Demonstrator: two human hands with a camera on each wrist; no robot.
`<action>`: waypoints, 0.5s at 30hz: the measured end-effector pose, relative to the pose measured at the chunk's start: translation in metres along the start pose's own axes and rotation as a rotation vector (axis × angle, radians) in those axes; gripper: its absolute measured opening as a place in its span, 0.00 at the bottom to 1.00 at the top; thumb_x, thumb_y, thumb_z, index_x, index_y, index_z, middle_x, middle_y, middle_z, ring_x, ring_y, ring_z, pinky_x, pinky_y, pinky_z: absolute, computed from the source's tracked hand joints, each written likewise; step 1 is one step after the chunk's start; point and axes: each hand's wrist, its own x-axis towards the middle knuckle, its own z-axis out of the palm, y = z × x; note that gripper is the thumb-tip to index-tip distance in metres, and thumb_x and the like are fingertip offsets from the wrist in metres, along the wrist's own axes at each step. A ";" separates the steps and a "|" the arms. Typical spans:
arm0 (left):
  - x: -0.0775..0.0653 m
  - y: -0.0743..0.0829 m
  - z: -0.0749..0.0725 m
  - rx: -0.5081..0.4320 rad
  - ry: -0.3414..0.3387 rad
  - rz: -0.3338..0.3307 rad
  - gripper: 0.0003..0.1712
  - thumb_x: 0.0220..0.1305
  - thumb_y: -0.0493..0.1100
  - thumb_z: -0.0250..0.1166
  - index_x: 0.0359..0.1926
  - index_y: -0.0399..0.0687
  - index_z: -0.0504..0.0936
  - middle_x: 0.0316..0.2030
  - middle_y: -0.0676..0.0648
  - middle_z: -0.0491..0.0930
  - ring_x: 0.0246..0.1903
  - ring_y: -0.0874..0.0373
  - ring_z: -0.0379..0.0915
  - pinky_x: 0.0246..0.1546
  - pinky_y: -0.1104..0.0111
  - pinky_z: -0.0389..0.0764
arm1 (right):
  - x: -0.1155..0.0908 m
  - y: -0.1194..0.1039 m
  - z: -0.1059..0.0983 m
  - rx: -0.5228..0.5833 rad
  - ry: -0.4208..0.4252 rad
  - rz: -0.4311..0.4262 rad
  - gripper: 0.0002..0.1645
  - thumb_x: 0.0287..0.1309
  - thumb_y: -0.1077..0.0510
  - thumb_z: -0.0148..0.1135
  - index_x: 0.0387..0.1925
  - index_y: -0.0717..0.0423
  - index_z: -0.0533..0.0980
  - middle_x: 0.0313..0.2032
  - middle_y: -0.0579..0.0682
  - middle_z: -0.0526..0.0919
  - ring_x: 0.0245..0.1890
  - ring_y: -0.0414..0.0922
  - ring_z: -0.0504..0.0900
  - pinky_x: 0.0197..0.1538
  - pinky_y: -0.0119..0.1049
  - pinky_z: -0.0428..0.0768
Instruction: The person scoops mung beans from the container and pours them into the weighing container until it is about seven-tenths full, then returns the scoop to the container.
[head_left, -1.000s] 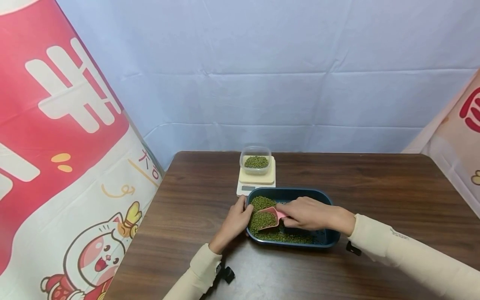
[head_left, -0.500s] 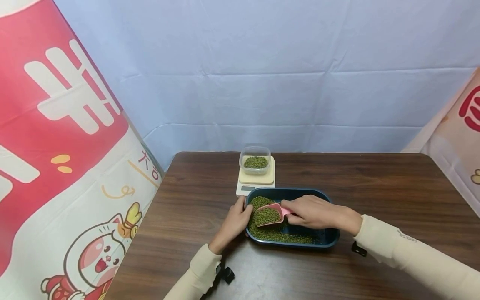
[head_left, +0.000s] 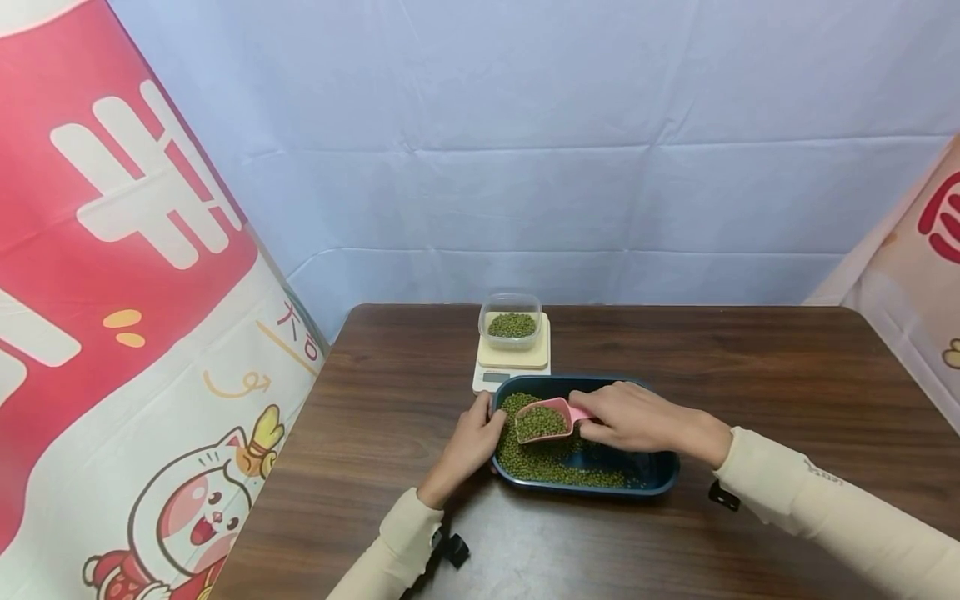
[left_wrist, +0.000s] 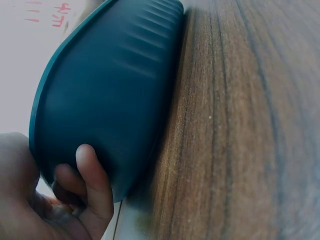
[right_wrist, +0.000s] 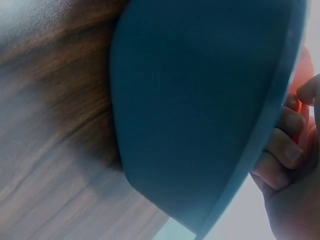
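A pink scoop (head_left: 557, 406) heaped with green mung beans (head_left: 542, 423) is held by its handle in my right hand (head_left: 630, 418), over the dark blue tub (head_left: 592, 490). In the right wrist view, curled fingers (right_wrist: 284, 148) show around the handle behind the tub's wall. My left hand (head_left: 468, 442) grips the tub's left end at the rim, its thumb on the rim side and fingers (left_wrist: 95, 175) against the outer wall. More mung beans (head_left: 517, 458) lie in the tub, mostly toward its left side and along the near edge.
Behind the tub stands a kitchen scale (head_left: 491, 379) bearing a clear plastic container (head_left: 510, 302) with some mung beans in it. Everything rests on a dark wooden table (head_left: 780, 375). A pale cloth (head_left: 555, 167) hangs behind the table, with a printed banner (head_left: 150, 292) at left.
My right hand has drawn the filled scoop up out of the beans, shifting slightly right and away from me. The left hand and the tub have stayed in place.
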 end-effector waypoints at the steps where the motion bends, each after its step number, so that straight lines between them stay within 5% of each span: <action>1: 0.000 0.000 0.000 -0.003 0.000 0.000 0.10 0.72 0.43 0.45 0.32 0.46 0.63 0.16 0.47 0.66 0.05 0.50 0.71 0.03 0.61 0.77 | 0.000 0.000 0.000 0.001 0.005 0.000 0.08 0.66 0.54 0.51 0.31 0.38 0.64 0.16 0.34 0.62 0.12 0.32 0.55 0.16 0.22 0.50; 15: 0.000 0.001 0.000 0.002 0.004 -0.002 0.09 0.72 0.42 0.46 0.32 0.45 0.63 0.16 0.46 0.68 0.04 0.53 0.71 0.02 0.62 0.77 | -0.002 0.003 -0.004 -0.027 0.067 0.006 0.11 0.63 0.54 0.54 0.27 0.37 0.63 0.15 0.34 0.59 0.12 0.31 0.54 0.16 0.22 0.49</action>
